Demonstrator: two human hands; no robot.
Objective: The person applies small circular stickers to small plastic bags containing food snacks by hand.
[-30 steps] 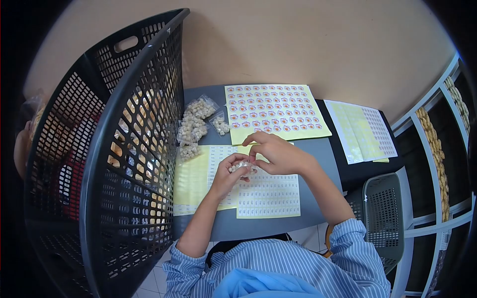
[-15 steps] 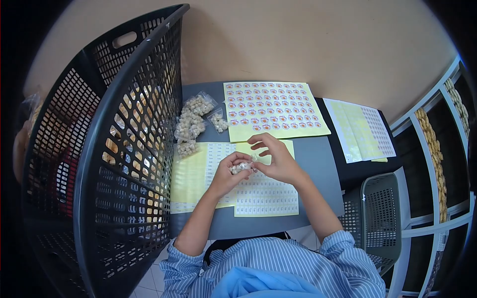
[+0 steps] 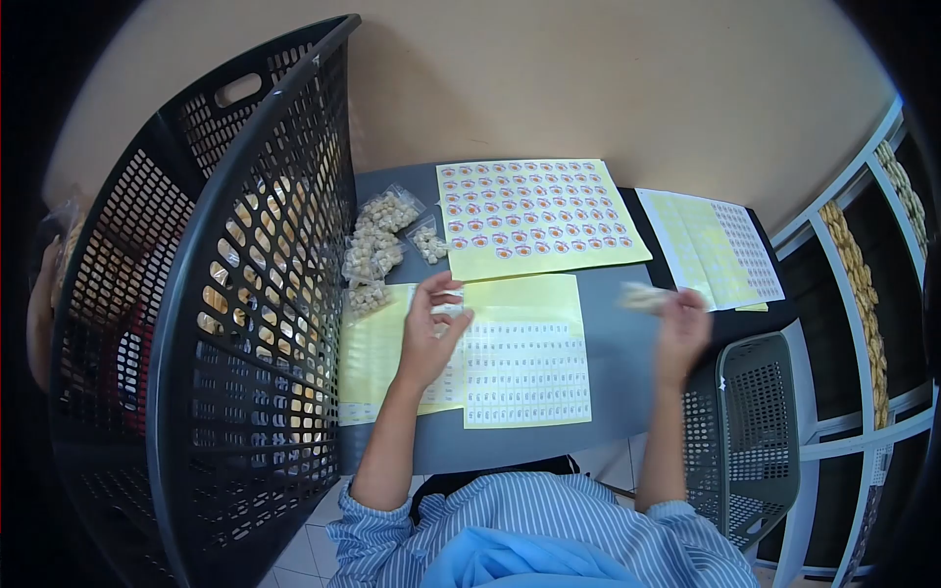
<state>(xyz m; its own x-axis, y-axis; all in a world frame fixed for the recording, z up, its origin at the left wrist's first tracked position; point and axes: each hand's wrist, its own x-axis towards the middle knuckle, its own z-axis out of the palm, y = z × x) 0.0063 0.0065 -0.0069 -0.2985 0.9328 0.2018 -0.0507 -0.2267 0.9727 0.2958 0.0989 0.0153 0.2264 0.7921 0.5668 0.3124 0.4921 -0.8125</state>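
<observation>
My right hand (image 3: 683, 331) is raised over the table's right edge, above the green basket (image 3: 753, 431). Its fingers pinch a small clear bag of pale pieces (image 3: 642, 298), blurred by motion. My left hand (image 3: 429, 333) hovers over the sheets of small printed labels (image 3: 527, 374), fingers curved and apart, with nothing held. Left of it, near the large dark basket, several similar bags of pale round pieces (image 3: 377, 235) lie in a heap. One such bag (image 3: 428, 242) sits slightly apart, beside a yellow sheet of round orange-and-white stickers (image 3: 539, 209).
A tall dark perforated basket (image 3: 255, 265) walls off the left side, with filled bags visible through its holes. More sticker sheets (image 3: 711, 245) lie on a black surface at right. Beyond them stands a metal rack (image 3: 833, 451). Another person's arm (image 3: 41, 323) shows at far left.
My right hand has swung right and away from my left, carrying the small bag. My left hand has let go of the bag and shifted slightly left.
</observation>
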